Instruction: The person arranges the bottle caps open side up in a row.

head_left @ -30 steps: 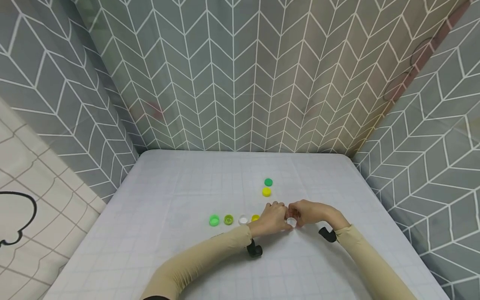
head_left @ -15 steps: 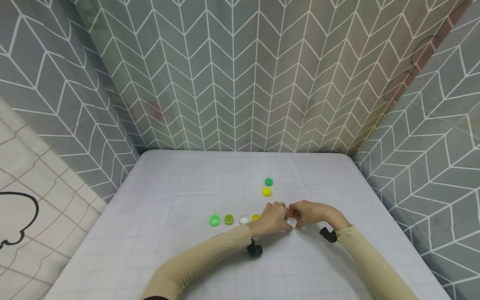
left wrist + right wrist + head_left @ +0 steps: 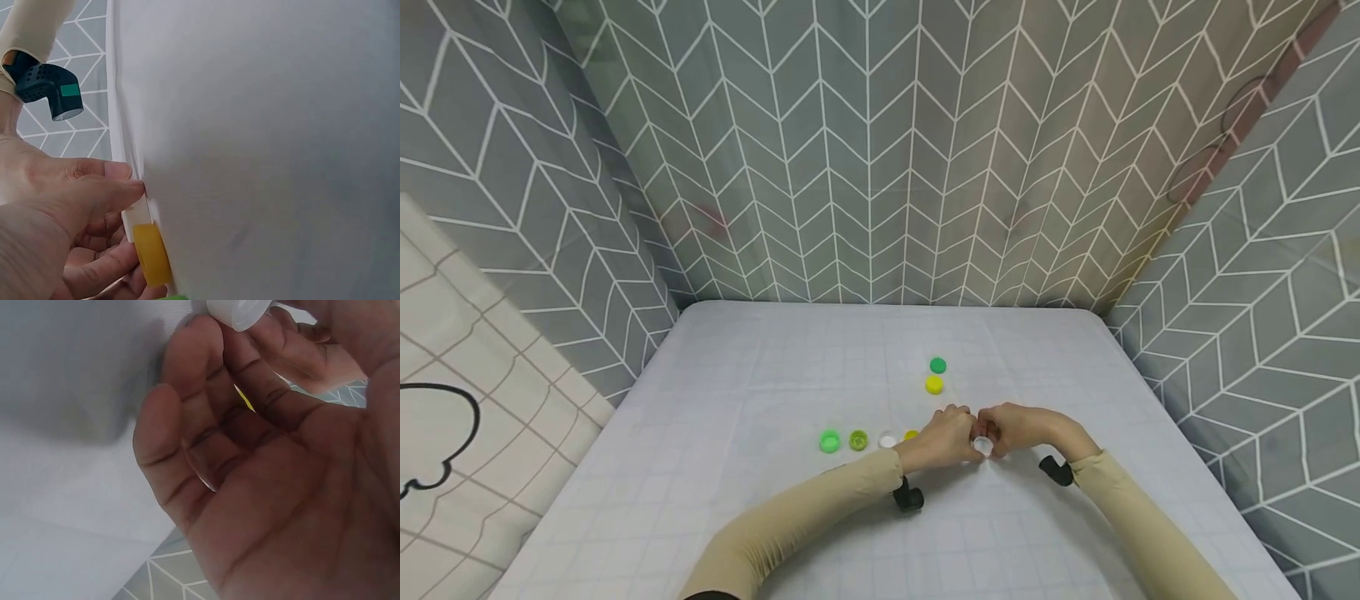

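Observation:
Both hands meet over the table right of centre, around a small translucent white plastic cap point(image 3: 982, 447). My left hand point(image 3: 945, 436) pinches it from the left, and my right hand point(image 3: 1019, 425) holds it from the right with bent fingers. The right wrist view has the white cap point(image 3: 240, 311) at the top edge, right at the fingertips. Beside the left hand's lower fingers, a yellow cap point(image 3: 151, 255) stands out in the left wrist view. From the head, that yellow cap point(image 3: 912, 435) is partly hidden behind the left hand.
Left of the hands, a row on the white-covered table point(image 3: 737, 483) holds a light green cap point(image 3: 830, 442), an olive cap point(image 3: 858, 440) and another white cap point(image 3: 887, 439). Farther back lie a yellow cap point(image 3: 934, 384) and a dark green cap point(image 3: 937, 366). Patterned curtains surround the table.

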